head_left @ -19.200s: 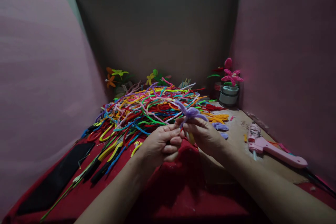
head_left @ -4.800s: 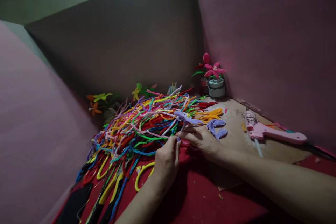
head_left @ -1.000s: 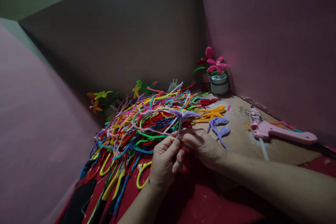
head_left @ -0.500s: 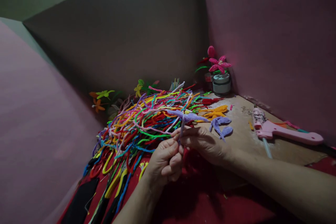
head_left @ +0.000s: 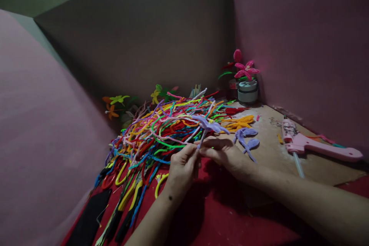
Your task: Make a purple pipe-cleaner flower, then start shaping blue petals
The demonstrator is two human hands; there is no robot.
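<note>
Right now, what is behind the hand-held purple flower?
Behind the purple flower, the heap of fuzzy stems shows, with orange pieces toward the right. What the purple flower covers cannot be seen.

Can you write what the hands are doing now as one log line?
left hand: pinching purple stem | right hand: pinching same stem | purple flower: atop stem | purple petals: on brown board | pink glue gun: on board

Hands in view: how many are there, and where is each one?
2. The left hand pinches the stem of the purple flower from below; the right hand is at the same stem, nearer the cardboard. No others show.
</note>
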